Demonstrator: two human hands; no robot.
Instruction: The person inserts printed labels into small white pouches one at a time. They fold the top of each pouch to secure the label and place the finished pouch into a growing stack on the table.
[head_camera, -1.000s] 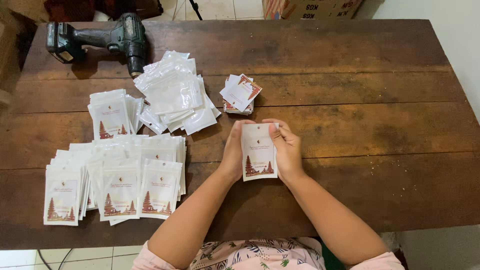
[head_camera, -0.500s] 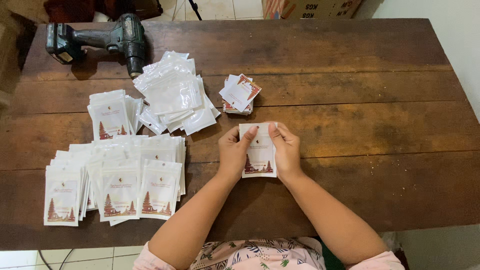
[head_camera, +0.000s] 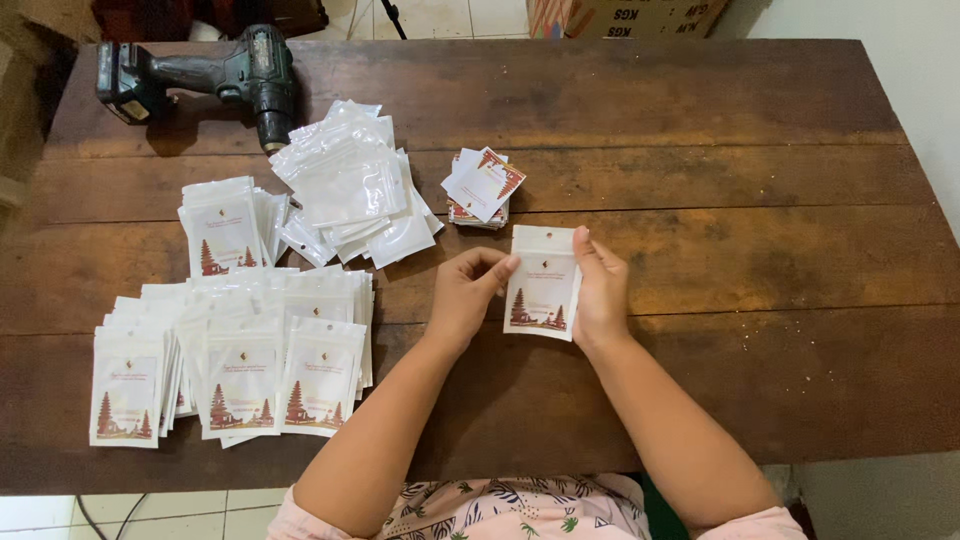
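— Across the whole view, what is lying under the hands?

— I am looking down at a dark wooden worktop (head_camera: 700, 150) made of wide planks, scuffed and worn. Pale floor tiles are showing past its near and far edges, and a cardboard box (head_camera: 625, 15) is sitting on the floor beyond the far edge. A cordless drill (head_camera: 200, 80) is lying on its side at the far left corner. Near it, a loose heap of clear empty pouches (head_camera: 350, 185) is spreading out, with a small stack of printed cards (head_camera: 483, 187) just beside it. Rows of filled white pouches (head_camera: 235, 360) are overlapping along the near left.

— And the hands?

— Both forearms are reaching in from the near edge and meeting near the middle. I am seeing the left hand (head_camera: 465, 295) curling, its fingertips touching the left edge of a white pouch (head_camera: 543, 282) with a red tree print. The right hand (head_camera: 602, 295) is clamping the pouch's right edge between thumb and fingers.

— Where is that pouch sitting?

— It is standing upright between the two hands, just nearer than the cards; I cannot tell whether it is touching the wood.
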